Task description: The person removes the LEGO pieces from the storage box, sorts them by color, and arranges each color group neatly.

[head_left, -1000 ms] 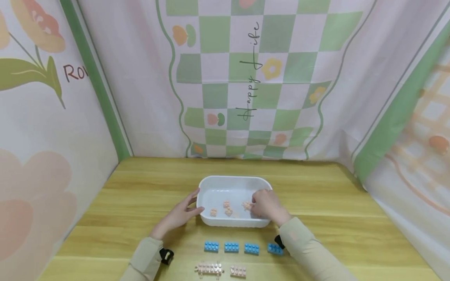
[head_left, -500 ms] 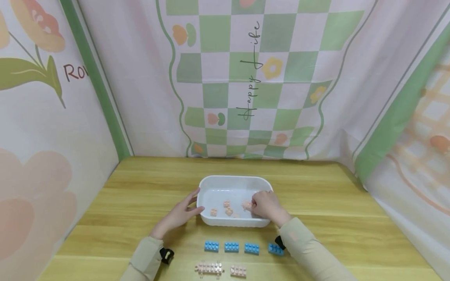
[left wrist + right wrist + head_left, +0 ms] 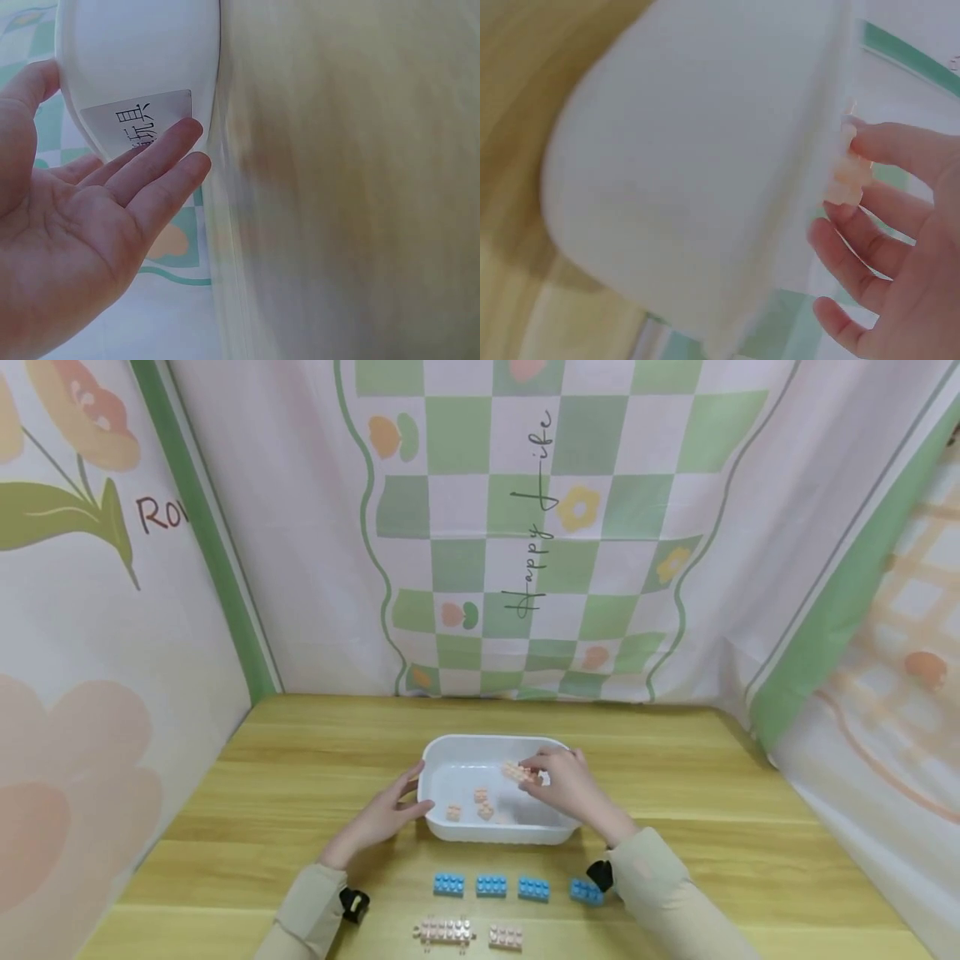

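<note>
Above the white tub point(image 3: 498, 834), right hand point(image 3: 566, 783) pinching a peach piece point(image 3: 514, 772)
Left hand point(image 3: 384, 817), fingers extended, touches its left end; blue bricks point(image 3: 491, 886) lie nearer.

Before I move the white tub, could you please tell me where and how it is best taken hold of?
I'd probably grip the white tub at its two short ends, under the rim, coming from left and right: it stands upright and oblong, with the left hand at one end. The right hand pinches a peach piece, so free it first.
</note>
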A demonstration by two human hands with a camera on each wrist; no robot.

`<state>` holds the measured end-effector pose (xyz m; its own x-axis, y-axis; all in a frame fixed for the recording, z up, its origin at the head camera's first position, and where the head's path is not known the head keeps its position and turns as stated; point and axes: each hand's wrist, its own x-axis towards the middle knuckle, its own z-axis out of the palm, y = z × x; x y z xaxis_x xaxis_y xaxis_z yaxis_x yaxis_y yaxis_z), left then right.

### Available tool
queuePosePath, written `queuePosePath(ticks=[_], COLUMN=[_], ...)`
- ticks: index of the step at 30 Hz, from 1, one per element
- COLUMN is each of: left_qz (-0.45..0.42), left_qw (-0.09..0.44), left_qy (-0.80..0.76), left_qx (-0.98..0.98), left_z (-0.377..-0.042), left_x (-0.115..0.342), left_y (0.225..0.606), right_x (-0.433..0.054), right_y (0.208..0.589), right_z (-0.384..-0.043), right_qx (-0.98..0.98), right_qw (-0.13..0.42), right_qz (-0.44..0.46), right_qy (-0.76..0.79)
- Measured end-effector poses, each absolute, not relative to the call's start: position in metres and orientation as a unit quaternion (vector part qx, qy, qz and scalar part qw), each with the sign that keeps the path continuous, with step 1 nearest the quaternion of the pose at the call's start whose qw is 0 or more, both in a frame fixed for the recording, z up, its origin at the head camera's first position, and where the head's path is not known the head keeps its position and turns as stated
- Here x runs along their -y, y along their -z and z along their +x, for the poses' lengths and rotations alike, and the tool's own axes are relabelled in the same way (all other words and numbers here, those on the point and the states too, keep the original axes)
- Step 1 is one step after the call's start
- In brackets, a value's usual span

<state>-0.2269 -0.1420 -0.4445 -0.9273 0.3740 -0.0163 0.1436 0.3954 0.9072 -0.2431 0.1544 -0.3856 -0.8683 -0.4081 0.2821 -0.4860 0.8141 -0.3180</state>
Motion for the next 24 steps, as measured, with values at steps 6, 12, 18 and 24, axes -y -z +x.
queuePosePath(ticks=[6, 12, 18, 24], left_qz=[0.152, 0.145, 0.146, 0.137], left_qw=[0.111, 0.116, 0.115, 0.116], left_qy=[-0.527, -0.521, -0.520, -0.519], left_qx=[-0.829, -0.833, -0.834, -0.836], left_z=[-0.226, -0.228, -0.229, -0.229], left_x=[0.142, 0.142, 0.140, 0.139], left_y=[0.445, 0.445, 0.445, 0.446], right_x=[-0.157, -0.165, -0.178, -0.188], right_y=[0.371, 0.361, 0.359, 0.363], right_z=[-0.227, -0.206, -0.177, -0.151], right_qx=[0.928, 0.923, 0.913, 0.892], right_qw=[0.129, 0.141, 0.129, 0.139], right_qz=[0.252, 0.264, 0.295, 0.333], right_qy=[-0.241, -0.243, -0.251, -0.272])
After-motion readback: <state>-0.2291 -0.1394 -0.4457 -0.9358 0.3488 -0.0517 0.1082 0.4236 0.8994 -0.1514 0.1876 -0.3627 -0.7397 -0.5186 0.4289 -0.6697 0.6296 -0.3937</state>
